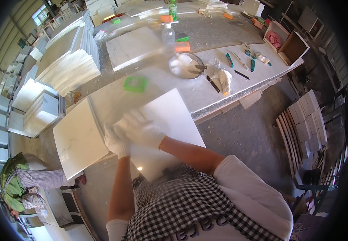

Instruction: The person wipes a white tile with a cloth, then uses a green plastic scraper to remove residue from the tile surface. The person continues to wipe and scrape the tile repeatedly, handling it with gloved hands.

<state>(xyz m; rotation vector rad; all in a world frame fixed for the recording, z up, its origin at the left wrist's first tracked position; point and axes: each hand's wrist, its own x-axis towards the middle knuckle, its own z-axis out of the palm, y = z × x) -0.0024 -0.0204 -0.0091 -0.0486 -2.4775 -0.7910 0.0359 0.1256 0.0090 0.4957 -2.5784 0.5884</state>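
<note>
1. Grip: both gloved hands lie on the white slab (pixel 170 120). The right hand (pixel 139 129) is spread flat on its near-left part and blurred; the left hand (pixel 115 142) sits at the slab's left edge. Whether its fingers curl round that edge or merely press on it cannot be told. Neither hand visibly holds a tool.
2. Position: the slab lies flat on the bench (pixel 206 90), its near corner overhanging the front edge toward the person. A second slab (pixel 77 138) lies just beside it on the left.
3. Technique, as a judgement: keep the palm flat and the pressure even, and let the left hand steady the edge so the overhanging piece neither slides nor tips.
4. Near surroundings: a green pad (pixel 135 83) lies beyond the slab; farther back stand a round dish (pixel 185 65) and a clear bottle (pixel 168 37).
5. Periphery: a stack of slabs (pixel 70 60) rises at the left; another person (pixel 21 186) crouches at lower left.
</note>
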